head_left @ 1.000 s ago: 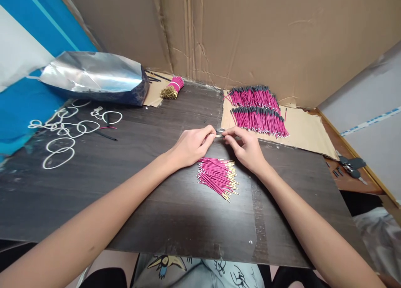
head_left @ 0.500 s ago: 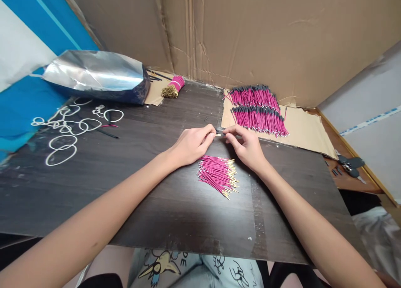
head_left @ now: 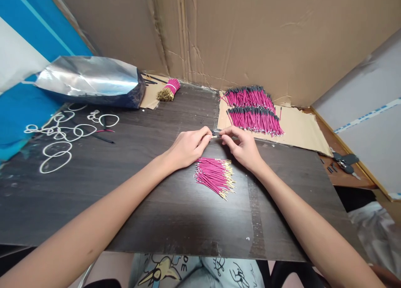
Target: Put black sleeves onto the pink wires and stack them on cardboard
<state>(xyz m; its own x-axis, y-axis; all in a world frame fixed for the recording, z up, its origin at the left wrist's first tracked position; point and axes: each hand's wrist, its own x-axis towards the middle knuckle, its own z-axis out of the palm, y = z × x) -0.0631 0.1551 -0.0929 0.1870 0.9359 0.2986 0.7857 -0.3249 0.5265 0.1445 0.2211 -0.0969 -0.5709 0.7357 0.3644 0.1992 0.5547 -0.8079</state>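
Observation:
Over the middle of the table, my left hand (head_left: 190, 146) is closed in a pinch on a short wire whose gold tip (head_left: 214, 136) sticks out to the right; the rest is hidden by the fingers. Facing it, my right hand (head_left: 242, 146) has thumb and forefinger bent close together by that tip. Something small and dark shows between the two hands, too small to make out. Just below them lies a pile of pink wires (head_left: 211, 175), gold tips to the right, silvery ends to the left.
Rows of pink wires with black ends (head_left: 255, 116) lie on a cardboard sheet (head_left: 303, 129) at back right. A banded bundle (head_left: 169, 89) stands at the back, beside a silver bag (head_left: 89, 79). White rubber bands (head_left: 58, 131) lie left. Dark-handled snips (head_left: 344, 162) sit far right.
The view has shifted slightly, moving everything a little to the left. My hands stay together over the same spot, and the right fingertips have shifted slightly around the gold tip.

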